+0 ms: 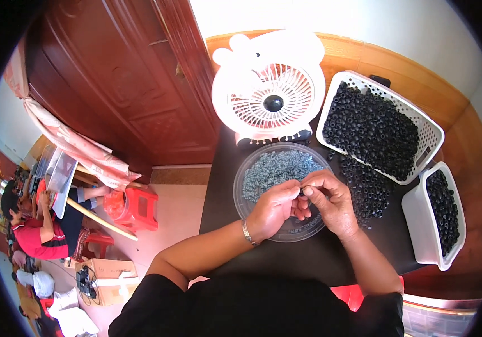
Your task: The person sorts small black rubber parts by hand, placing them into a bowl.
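Observation:
My left hand (274,209) and my right hand (335,208) meet fingertip to fingertip above a round clear plastic tub (237,188). Pinched between their thumbs and fingers is a small black part (301,191), mostly covered by the fingertips. Many small translucent blue-grey pieces (277,168) fill the back of the tub. Just right of my right hand, loose black ring-shaped parts (367,191) lie spread on the dark table (286,261). More of these black rings (364,123) are heaped in a tilted white perforated basket (433,136) behind them.
A white plastic bin (418,224) with black parts stands at the table's right edge. Behind the tub is a white animal-shaped fan (269,90). Left of the table are a brown door (123,73), a red stool (143,208), a cardboard box (112,281) and a seated person in red (36,236).

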`<state>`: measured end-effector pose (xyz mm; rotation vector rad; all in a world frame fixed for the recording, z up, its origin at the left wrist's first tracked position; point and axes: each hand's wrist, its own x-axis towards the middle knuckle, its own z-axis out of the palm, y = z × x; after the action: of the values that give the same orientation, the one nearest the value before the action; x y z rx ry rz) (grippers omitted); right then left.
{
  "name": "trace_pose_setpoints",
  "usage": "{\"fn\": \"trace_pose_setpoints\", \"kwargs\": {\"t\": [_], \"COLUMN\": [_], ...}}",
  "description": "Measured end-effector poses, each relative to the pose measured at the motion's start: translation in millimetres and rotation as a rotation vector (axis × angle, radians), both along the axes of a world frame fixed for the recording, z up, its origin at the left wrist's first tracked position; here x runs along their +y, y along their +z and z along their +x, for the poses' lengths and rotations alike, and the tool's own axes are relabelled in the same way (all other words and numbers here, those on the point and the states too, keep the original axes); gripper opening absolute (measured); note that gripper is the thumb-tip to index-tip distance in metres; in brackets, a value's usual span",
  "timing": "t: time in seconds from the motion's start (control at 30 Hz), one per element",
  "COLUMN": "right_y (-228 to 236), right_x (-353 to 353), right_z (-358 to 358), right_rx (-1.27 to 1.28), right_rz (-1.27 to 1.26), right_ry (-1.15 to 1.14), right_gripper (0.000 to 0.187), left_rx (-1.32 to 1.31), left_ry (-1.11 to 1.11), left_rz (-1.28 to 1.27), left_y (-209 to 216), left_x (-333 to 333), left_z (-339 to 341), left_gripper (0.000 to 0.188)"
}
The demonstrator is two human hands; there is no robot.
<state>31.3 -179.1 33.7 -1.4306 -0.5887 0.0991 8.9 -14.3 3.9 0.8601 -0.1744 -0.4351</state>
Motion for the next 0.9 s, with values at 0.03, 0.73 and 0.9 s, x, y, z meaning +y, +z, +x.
{"fn": "trace_pose_setpoints", "kwargs": {"t": [0.03, 0.73, 0.9], "right_y": [-2, 15, -3], "right_x": [-2, -101, -94], "right_z": [2, 47, 51], "right_rx": [-0.002, -0.352, -0.439], "right_rz": [0.000, -1.078, -1.287], "right_ry": [-0.007, -0.337, -0.359], "right_gripper": [0.003, 0.006, 0.007], "left_rx": [-0.007, -0.133, -0.126], "left_ry": [0.003, 0.124, 0.100], "left_rz": [0.013, 0.141, 0.147], "left_y": [1, 7, 7], "left_x": [-1, 9, 10], "left_z": [-1, 6, 6], "left_gripper": [0.026, 0.020, 0.020]}}
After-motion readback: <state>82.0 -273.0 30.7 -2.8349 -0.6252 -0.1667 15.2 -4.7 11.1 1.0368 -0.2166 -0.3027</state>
